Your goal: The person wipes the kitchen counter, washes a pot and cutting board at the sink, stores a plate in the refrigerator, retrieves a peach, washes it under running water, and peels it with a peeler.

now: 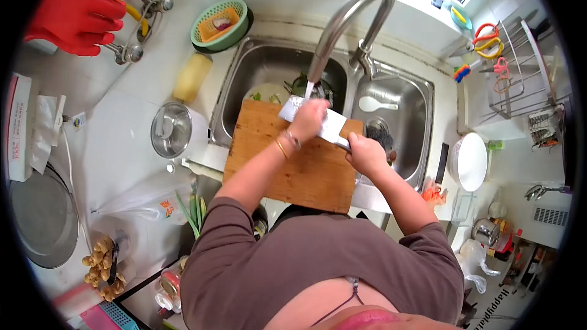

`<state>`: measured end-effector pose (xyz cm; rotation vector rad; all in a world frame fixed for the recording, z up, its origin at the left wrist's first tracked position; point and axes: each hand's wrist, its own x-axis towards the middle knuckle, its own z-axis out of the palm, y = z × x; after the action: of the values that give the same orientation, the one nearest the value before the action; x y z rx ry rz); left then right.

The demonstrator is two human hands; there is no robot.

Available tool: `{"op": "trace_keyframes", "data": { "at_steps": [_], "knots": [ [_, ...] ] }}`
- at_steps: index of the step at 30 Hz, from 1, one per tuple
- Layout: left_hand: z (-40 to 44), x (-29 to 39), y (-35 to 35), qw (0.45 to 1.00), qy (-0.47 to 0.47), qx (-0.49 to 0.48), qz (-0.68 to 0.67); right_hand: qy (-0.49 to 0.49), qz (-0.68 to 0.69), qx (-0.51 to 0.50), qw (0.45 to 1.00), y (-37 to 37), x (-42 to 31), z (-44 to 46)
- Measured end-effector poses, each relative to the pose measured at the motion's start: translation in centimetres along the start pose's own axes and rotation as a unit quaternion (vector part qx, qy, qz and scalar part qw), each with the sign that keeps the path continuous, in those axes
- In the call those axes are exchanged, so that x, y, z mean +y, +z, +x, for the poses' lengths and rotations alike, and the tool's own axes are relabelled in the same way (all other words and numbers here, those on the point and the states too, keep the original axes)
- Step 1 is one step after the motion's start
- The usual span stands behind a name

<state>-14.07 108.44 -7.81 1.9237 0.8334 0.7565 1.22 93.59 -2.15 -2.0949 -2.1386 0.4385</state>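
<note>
My right hand [365, 153] is closed round the handle of a cleaver [332, 124]. Its broad blade points left, above the near edge of the left sink basin. Curled against the flat of the blade is my left hand [309, 118]; the fingertips are partly hidden. Water runs from the faucet [351, 15] beside the left hand. Beneath my forearms a wooden cutting board [287, 177] lies over the front edge of the sink. Behind the blade, the left basin [235, 95] holds a dish with green scraps and dark green leaves, partly covered.
The right basin [391, 73] contains a white spoon [378, 104] and a dark scouring pad [380, 136]. To the left stand a metal pot [171, 129], a pale yellow gourd-like vegetable [192, 77] and a green basket [221, 23]. A white bowl [469, 162] and a wire rack [516, 73] are right.
</note>
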Motion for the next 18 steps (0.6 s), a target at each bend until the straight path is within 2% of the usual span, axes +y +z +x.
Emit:
{"op": "trace_keyframes", "data": {
  "at_steps": [1, 3, 6, 10, 13, 17, 18],
  "knots": [
    [-0.3, 2.4, -1.0, 0.997, -0.026, -0.071, 0.026, -0.006, -0.012, 0.014, 1.0, -0.7, -0.2, 2.0],
    [-0.8, 1.3, -0.6, 0.973, 0.17, -0.067, 0.142, -0.018, -0.042, 0.03, 0.998, -1.5, -0.8, 4.8],
    [0.0, 1.5, -2.8, 0.931, 0.219, -0.074, 0.283, -0.049, -0.104, 0.049, 0.992, -1.9, -1.6, 7.6],
    [2.0, 0.1, -5.4, 0.912, 0.104, -0.136, 0.373, -0.061, -0.136, 0.062, 0.987, -2.1, -2.0, 8.4],
    [3.1, -1.4, -6.7, 0.904, 0.111, -0.147, 0.386, -0.068, -0.163, 0.078, 0.981, -1.8, -1.6, 8.4],
    [4.4, -3.8, -10.3, 0.93, -0.048, -0.034, 0.364, -0.082, -0.14, 0.104, 0.981, -2.2, -1.3, 7.3],
    [5.1, -8.5, -11.2, 0.916, -0.083, -0.043, 0.39, -0.086, -0.125, 0.107, 0.983, -2.5, -1.2, 6.9]
  ]
}}
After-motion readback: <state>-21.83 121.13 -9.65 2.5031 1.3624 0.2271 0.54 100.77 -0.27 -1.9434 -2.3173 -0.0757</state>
